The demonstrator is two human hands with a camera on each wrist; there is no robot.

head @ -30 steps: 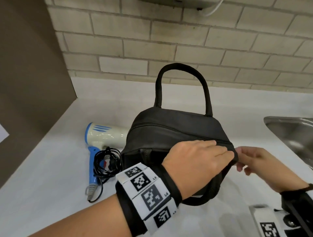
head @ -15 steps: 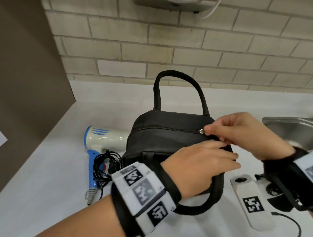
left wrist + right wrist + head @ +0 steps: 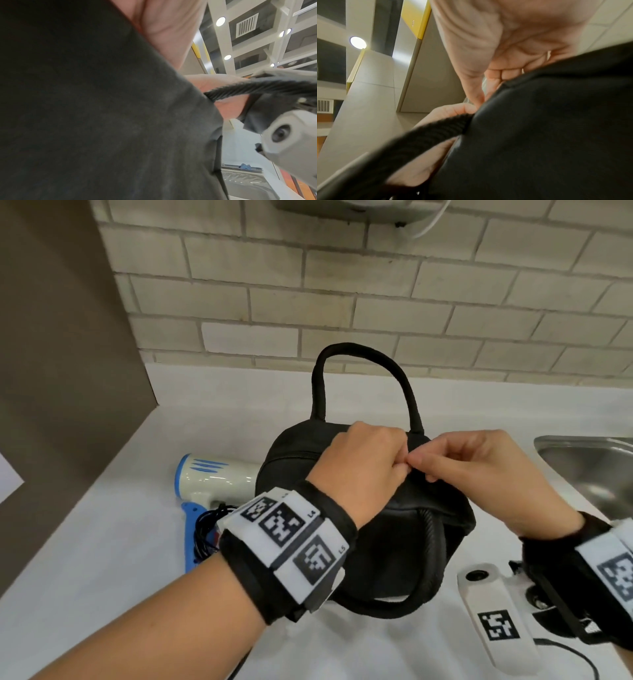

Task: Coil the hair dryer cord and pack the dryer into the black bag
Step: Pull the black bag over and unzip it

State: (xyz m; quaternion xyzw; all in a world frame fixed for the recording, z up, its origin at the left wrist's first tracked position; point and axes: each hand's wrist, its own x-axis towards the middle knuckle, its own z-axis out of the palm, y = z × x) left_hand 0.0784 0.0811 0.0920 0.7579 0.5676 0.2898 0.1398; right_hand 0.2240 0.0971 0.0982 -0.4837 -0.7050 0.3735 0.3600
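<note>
The black bag stands on the white counter, one handle upright and the other hanging at the front. My left hand lies on the bag's top with its fingers curled into the fabric by the zipper. My right hand meets it there, thumb and forefinger pinched at the zipper line; the pull itself is hidden. The white and blue hair dryer lies left of the bag, its black cord coiled by the blue grip. In the wrist views, bag fabric fills most of the frame.
A steel sink is sunk into the counter at the right. A brick wall runs behind, and a brown panel closes the left side. A white camera unit hangs below my right wrist.
My right hand came up from the bag's right end to the zipper and moved left along the top. My left hand shifted from the right end to the top middle.
</note>
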